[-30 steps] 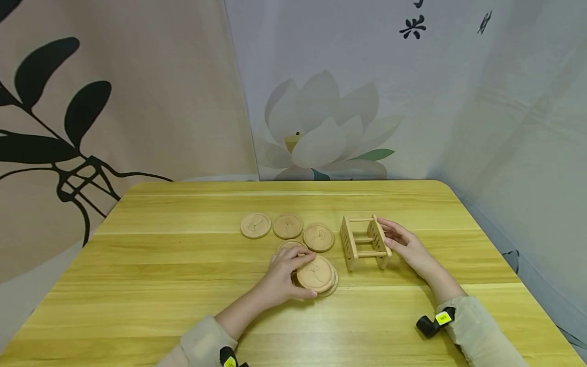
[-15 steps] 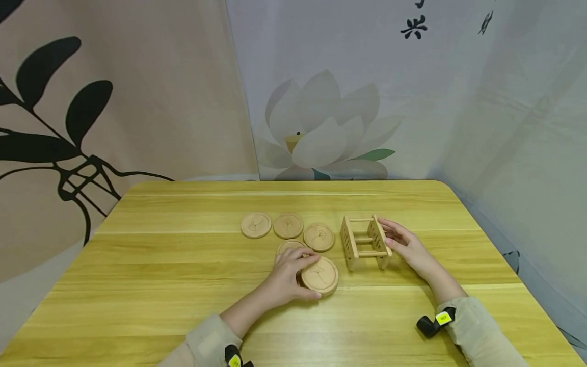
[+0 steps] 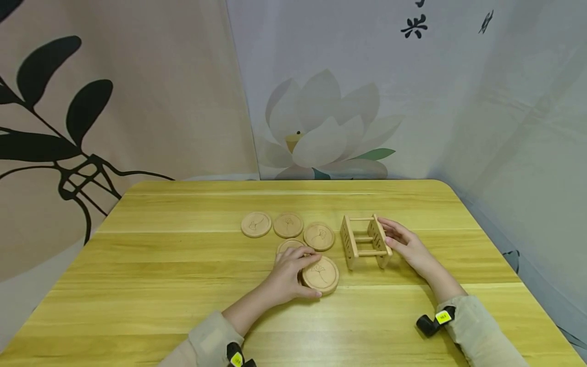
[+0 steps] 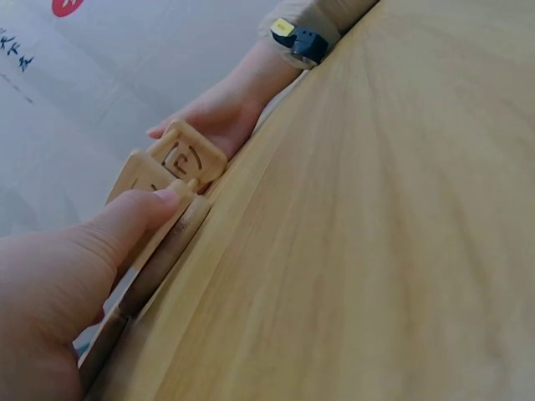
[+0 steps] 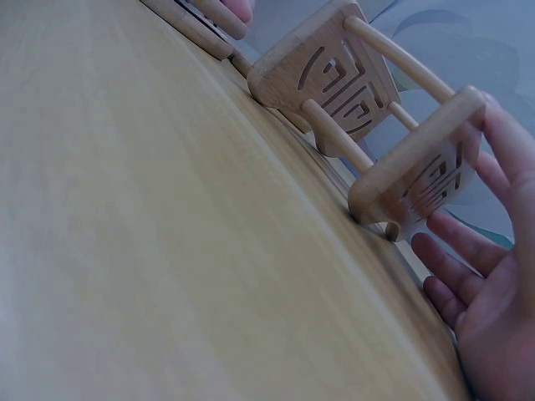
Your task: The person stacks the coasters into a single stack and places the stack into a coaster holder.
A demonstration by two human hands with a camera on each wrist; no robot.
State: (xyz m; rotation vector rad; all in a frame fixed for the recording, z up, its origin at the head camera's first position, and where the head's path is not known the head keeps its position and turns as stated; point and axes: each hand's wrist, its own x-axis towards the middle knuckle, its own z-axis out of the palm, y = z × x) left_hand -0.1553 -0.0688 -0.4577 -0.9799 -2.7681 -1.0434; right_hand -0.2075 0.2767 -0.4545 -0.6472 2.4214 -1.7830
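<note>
My left hand holds a round wooden coaster engraved with a flower, thumb at its near edge and fingers at its far edge. The coaster lies flush on at least one other, and the stack's edge shows in the left wrist view. My right hand holds the right side panel of a wooden coaster rack. In the right wrist view, my thumb meets the top corner of the panel, while the lower fingers are loosely bent near its base. The rack stands upright on the table.
Three flower-engraved coasters lie in a row toward the back, left of the rack. Another coaster is partly hidden behind my left hand. The wooden table meets a printed cloth backdrop at the far edge.
My left hand has shifted slightly right with the top coaster, which was offset on the stack and now lies squarely over it. The right hand and rack have stayed put.
</note>
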